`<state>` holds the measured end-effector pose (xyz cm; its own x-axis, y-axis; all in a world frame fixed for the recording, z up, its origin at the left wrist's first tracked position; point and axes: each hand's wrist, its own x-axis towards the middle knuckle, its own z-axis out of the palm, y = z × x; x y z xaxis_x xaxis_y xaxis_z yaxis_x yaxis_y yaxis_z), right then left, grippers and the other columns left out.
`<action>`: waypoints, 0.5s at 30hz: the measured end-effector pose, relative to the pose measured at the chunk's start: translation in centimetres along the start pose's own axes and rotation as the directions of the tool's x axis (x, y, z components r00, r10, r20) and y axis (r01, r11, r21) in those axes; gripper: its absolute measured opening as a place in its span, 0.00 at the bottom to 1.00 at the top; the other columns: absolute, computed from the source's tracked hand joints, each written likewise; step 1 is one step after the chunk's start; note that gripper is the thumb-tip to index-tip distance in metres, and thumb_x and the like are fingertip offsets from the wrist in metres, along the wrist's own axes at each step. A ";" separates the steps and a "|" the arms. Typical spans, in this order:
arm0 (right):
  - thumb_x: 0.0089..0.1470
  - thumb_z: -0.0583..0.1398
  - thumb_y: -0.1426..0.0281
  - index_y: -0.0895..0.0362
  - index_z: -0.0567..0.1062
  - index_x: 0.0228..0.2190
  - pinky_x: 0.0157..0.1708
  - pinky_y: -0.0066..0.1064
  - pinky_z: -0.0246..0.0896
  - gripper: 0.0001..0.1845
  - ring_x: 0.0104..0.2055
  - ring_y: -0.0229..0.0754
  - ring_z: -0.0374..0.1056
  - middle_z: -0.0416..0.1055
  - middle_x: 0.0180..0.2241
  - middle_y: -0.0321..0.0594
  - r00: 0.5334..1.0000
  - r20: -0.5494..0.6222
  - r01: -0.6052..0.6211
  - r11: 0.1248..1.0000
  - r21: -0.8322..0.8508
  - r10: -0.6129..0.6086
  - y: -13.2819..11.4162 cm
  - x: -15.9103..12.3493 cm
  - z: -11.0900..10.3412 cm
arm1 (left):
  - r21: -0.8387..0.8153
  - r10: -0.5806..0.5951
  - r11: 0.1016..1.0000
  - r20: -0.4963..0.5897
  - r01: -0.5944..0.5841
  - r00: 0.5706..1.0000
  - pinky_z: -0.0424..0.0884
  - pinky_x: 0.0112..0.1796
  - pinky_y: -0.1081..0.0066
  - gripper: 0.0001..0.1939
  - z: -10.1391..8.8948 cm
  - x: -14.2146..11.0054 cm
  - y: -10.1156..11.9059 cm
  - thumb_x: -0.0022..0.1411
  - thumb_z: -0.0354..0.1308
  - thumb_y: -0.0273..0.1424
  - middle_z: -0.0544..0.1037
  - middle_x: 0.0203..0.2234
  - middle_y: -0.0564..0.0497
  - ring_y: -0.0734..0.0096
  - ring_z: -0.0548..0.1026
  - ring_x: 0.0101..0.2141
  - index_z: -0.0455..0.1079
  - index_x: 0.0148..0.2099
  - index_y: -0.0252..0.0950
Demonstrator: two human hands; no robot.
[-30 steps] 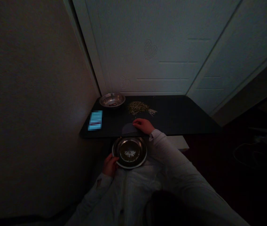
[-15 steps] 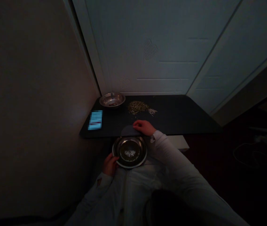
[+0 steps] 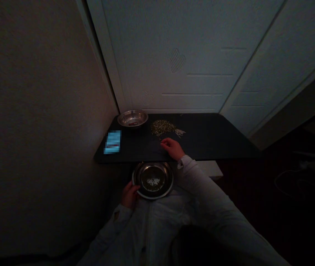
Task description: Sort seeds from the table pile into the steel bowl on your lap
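Steadying a metal bowl (image 3: 169, 184) at its left rim, my left hand (image 3: 129, 194) has its fingers closed on the edge. Small grains lie in the bottom of this bowl, with a pale patch among them. Above the table's near edge, my right hand (image 3: 172, 147) is pinched. It appears to grip a thin, rounded sheet (image 3: 154, 149), now very dark and hard to make out. Beyond the fingertips, a heap of greenish-brown grains (image 3: 162, 127) is spread on the table, with a small cluster of pale pieces (image 3: 180, 132) at its right end.
A second metal bowl (image 3: 133, 119) stands at the dark table's (image 3: 215, 140) back left, holding a small dark item. A blurred blue rectangle (image 3: 112, 142) lies at the left edge. Behind rises a pale panel with hearts (image 3: 177, 60); a white box (image 3: 213, 169) sits below the table.
My right hand has moved slightly right and away from me, towards the grain heap. The rounded sheet beside its fingers looked pale grey before and is dark now. My left hand stays on the bowl.
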<state>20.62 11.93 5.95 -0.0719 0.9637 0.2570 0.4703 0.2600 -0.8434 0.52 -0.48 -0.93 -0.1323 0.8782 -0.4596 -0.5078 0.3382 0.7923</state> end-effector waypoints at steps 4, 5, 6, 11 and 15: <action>0.42 0.53 0.62 0.59 0.68 0.30 0.26 0.26 0.55 0.14 0.25 0.34 0.60 0.65 0.23 0.35 0.976 -0.205 -0.073 0.997 0.039 0.080 0.8 0.6 -0.5 | 0.007 -0.009 1.000 -0.001 0.009 1.000 0.57 0.16 0.76 0.16 0.0 0.0 0.0 0.32 0.58 0.24 0.71 0.14 0.56 0.75 0.67 0.16 0.68 0.30 0.33; 0.42 0.53 0.62 0.59 0.68 0.30 0.27 0.26 0.55 0.14 0.25 0.35 0.60 0.65 0.23 0.36 0.965 -0.245 -0.091 0.995 0.036 0.097 1.1 0.9 -0.8 | 0.010 -0.011 1.000 -0.001 0.011 1.000 0.56 0.16 0.76 0.16 -0.1 0.0 0.0 0.32 0.58 0.24 0.71 0.14 0.56 0.76 0.67 0.16 0.68 0.30 0.33; 0.42 0.53 0.62 0.59 0.68 0.29 0.27 0.27 0.55 0.14 0.26 0.35 0.61 0.66 0.24 0.36 0.956 -0.274 -0.103 0.994 0.021 0.105 1.3 1.1 -1.1 | 0.013 -0.011 1.000 -0.001 0.011 1.000 0.56 0.16 0.77 0.15 -0.1 0.0 0.0 0.31 0.58 0.24 0.71 0.15 0.56 0.76 0.67 0.16 0.68 0.30 0.33; 0.42 0.53 0.65 0.59 0.69 0.27 0.29 0.28 0.55 0.11 0.26 0.36 0.60 0.66 0.23 0.37 0.943 -0.319 -0.137 0.985 -0.101 0.098 2.3 2.1 -2.7 | 0.014 0.013 1.000 0.010 -0.013 1.000 0.53 0.14 0.78 0.14 -0.2 0.0 -0.2 0.32 0.58 0.24 0.69 0.12 0.58 0.79 0.64 0.14 0.68 0.28 0.33; 0.43 0.53 0.66 0.58 0.69 0.27 0.28 0.28 0.55 0.10 0.25 0.35 0.60 0.65 0.22 0.36 0.961 -0.270 -0.113 0.981 -0.160 0.066 2.5 2.0 -2.9 | 0.021 0.014 1.000 0.014 -0.015 1.000 0.53 0.15 0.77 0.13 -0.3 0.1 -0.2 0.32 0.58 0.24 0.69 0.12 0.58 0.79 0.64 0.14 0.68 0.28 0.34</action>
<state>24.22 14.30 5.77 0.1994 0.9269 0.3181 0.6097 0.1368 -0.7808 0.39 -0.57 -1.27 -0.1277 0.8875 -0.4427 -0.4876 0.3326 0.8073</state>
